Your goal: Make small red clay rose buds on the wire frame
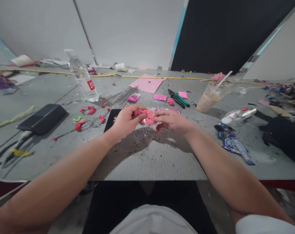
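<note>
Over the middle of the table, my left hand [131, 121] is closed on a shiny packet of coral-pink clay [148, 116], its thumb pressed on top. From the other side, my right hand [173, 122] pinches the packet's right edge with its fingers bent. A small red piece [157, 130] shows below my right fingers. Under the hands lies a thin loop of wire [140, 134]. Beside my left hand is a dark flat device [110, 120], partly covered by that hand. Just beyond the hands are a pink packet [159, 97] and a pink lump [170, 101].
Green-handled pliers [180, 99], thin wires [118, 97] and pink paper [147, 83] lie farther back. A water bottle [83, 78] stands left, near red flower pieces [89, 110] and a black power bank [42, 118]. An iced drink cup [209, 97] and keychains [235, 144] are right.
</note>
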{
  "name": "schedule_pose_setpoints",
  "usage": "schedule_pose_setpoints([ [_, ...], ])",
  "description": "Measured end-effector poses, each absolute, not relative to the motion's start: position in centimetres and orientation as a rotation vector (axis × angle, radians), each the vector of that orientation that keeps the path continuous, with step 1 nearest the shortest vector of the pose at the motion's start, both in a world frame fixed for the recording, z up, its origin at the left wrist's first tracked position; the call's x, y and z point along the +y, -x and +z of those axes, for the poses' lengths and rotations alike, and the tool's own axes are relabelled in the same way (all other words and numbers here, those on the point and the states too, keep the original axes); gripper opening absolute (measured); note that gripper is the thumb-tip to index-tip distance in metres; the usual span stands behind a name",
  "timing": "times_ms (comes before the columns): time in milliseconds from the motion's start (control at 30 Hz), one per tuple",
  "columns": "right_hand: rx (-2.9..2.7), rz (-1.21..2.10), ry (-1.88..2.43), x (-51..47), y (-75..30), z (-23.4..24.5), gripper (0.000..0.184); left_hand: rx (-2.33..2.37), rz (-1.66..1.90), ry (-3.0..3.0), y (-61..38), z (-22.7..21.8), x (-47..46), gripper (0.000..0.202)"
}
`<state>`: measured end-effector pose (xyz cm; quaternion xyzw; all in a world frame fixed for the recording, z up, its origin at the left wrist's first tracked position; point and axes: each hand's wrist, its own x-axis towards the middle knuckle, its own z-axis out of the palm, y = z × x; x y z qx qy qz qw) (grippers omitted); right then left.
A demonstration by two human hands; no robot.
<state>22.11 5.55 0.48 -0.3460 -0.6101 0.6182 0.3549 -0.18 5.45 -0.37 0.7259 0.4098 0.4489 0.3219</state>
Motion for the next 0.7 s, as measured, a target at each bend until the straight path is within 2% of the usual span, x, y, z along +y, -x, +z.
schedule_pose_setpoints([
  [200, -1.444, 1.583, 0.932, 5.7, -22.2, 1.4, 0.015, 1.068, 1.172, -1.920, 0.6, -0.4, 5.7, 0.026],
  [433, -1.219, 1.289, 0.987, 6.3, -22.2, 1.3, 0.037, 1.040, 1.215, -1.767, 0.6, -1.2, 6.5, 0.031],
  [700, -1.172, 1.326, 1.040, 5.7, -21.2, 1.1, 0.019, 1.029, 1.207, -1.719, 0.4, -1.0, 6.4, 0.029],
])
